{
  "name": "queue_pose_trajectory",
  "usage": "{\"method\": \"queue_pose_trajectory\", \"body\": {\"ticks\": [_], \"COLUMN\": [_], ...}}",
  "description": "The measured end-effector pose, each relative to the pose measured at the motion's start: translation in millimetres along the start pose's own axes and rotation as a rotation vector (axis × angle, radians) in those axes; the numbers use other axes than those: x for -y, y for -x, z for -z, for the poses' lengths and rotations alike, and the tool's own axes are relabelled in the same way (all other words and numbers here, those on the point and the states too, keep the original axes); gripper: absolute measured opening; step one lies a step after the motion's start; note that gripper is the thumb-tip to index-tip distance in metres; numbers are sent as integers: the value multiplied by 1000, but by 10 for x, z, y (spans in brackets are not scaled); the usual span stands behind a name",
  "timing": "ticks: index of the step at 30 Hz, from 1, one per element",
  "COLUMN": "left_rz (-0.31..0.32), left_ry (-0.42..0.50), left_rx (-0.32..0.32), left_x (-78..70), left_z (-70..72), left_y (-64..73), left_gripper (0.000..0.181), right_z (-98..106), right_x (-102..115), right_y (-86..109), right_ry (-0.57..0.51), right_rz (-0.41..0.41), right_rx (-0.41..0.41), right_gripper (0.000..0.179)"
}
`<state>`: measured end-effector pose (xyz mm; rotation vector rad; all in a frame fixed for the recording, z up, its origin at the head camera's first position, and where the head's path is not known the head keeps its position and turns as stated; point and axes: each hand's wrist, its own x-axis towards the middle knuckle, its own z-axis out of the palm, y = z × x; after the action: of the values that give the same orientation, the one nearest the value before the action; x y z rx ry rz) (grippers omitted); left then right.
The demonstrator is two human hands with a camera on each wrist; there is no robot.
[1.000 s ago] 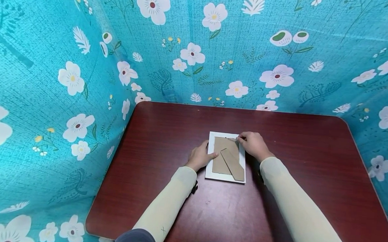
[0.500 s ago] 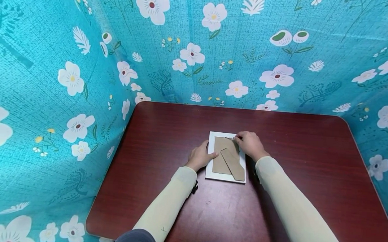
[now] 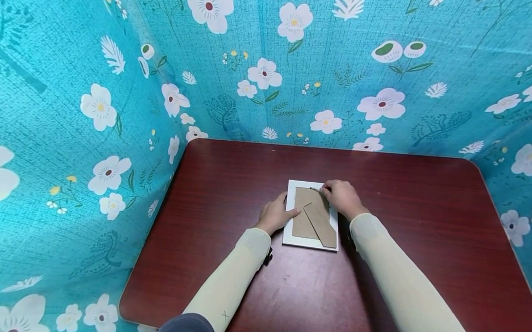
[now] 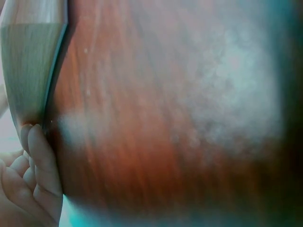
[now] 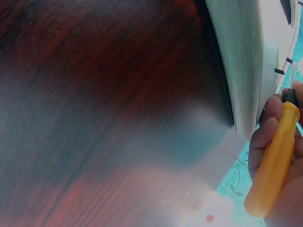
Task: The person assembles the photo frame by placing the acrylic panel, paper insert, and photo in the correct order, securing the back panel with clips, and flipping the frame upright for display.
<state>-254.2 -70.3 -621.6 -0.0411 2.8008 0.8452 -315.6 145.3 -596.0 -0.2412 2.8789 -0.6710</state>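
A white picture frame (image 3: 288, 240) lies face down on the table, its brown cardboard back (image 3: 302, 224) and slanted easel leg (image 3: 320, 225) showing. My left hand (image 3: 274, 215) grips the frame's left side, thumb over the back and fingers against the outer edge. At the far right corner, my right hand (image 3: 342, 198) holds a screwdriver (image 5: 272, 165) by its yellow handle. The thin shaft reaches over the frame's back near its top edge. Small dark metal tabs (image 5: 279, 72) stick up there in the right wrist view. Whether the tip touches one is too small to tell.
The dark red wooden table (image 3: 229, 179) has rounded corners and stretches out around the frame. A turquoise flowered cloth (image 3: 259, 106) hangs behind it and along the left and right sides.
My right hand has shifted a little left along the frame's top edge, with the screwdriver in it. The left hand and the frame have stayed in place.
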Motion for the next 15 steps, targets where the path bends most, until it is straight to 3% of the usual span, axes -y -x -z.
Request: {"method": "queue_pose_trajectory", "body": {"ticks": [15], "left_rz": [8], "left_ry": [-1], "left_rx": [14], "left_x": [-13], "left_z": [0], "left_y": [-12], "left_gripper": [78], "right_z": [7], "right_x": [-4], "right_y": [16], "right_ry": [33], "right_rz": [69], "right_rx": [-18], "right_gripper": [19]}}
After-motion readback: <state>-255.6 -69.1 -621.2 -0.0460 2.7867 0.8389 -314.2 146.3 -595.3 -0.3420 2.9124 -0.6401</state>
